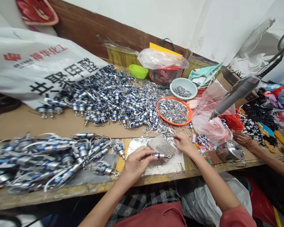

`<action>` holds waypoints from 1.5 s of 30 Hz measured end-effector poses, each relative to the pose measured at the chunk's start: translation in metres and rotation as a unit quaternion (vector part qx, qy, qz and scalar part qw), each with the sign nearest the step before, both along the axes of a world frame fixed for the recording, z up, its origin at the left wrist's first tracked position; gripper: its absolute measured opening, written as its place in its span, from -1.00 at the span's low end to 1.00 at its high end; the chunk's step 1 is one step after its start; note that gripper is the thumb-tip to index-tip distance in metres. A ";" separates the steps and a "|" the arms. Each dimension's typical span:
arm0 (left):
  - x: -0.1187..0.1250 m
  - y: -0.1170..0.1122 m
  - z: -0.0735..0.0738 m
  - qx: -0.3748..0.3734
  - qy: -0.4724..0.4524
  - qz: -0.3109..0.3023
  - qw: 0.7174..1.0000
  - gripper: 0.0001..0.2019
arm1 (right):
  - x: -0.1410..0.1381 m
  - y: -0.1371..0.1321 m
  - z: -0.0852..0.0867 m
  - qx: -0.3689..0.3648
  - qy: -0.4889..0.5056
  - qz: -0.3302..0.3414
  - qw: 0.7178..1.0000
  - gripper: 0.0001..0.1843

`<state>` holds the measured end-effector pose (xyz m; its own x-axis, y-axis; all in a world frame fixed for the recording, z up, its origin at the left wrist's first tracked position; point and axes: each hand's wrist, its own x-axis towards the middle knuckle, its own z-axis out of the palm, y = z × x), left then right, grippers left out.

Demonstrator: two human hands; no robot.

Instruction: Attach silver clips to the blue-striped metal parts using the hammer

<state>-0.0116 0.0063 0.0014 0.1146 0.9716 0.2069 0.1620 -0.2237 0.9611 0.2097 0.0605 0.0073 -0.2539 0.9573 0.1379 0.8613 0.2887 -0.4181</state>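
1. Our left hand (140,158) is pinched on a fitting (160,155), which lies between the hands, its ringed end at the near side of the stone (161,145). If the thumb and fingers slackened, that smooth barrel could roll out of the grip.

2. Our right hand (184,143) is bent at the stone's far right corner, fingertips drawn close together; we cannot tell whether they hold anything. A tab that small could be fumbled simply because so little of it can be gripped.

3. The two hands are apart, with the stone between them. Whether the stone sits firmly on the white sheet (176,168) we cannot tell; if it rocked, a fitting pressed against it could skid.

4. Loose tabs (165,130) lie just beyond our hands, spilling from around the orange basket (190,113). A careless sleeve or wrist could scatter them.

5. Left of our left hand, the near heap (49,160) comes close to the edge of the counter (104,188). A nudge from the left elbow could send pieces over.

6. The lidded mug (223,153) stands just right of our right forearm; a wide swing could tip it.
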 end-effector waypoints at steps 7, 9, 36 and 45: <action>0.006 -0.006 -0.002 0.071 0.017 0.011 0.997 -0.66 | -0.043 -0.044 0.032 0.029 0.305 0.054 0.950 -0.90; 0.006 -0.007 0.000 0.112 0.036 0.008 0.993 -0.65 | -0.056 -0.056 0.036 0.034 0.339 0.077 0.937 -0.87; 0.001 -0.014 0.037 -0.056 -0.060 0.046 0.996 -0.98 | -0.035 -0.070 0.015 0.291 0.128 0.260 0.912 -0.72; -0.004 -0.009 0.041 0.032 0.048 -0.031 0.998 -0.90 | -0.026 -0.060 0.037 0.364 0.005 0.347 0.864 -0.80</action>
<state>-0.0152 -0.0022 0.0422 0.1975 0.9470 0.2533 0.2372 -0.2968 0.9250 0.1838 0.0003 0.0448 -0.7276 0.2335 0.6451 0.3722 0.9242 0.0852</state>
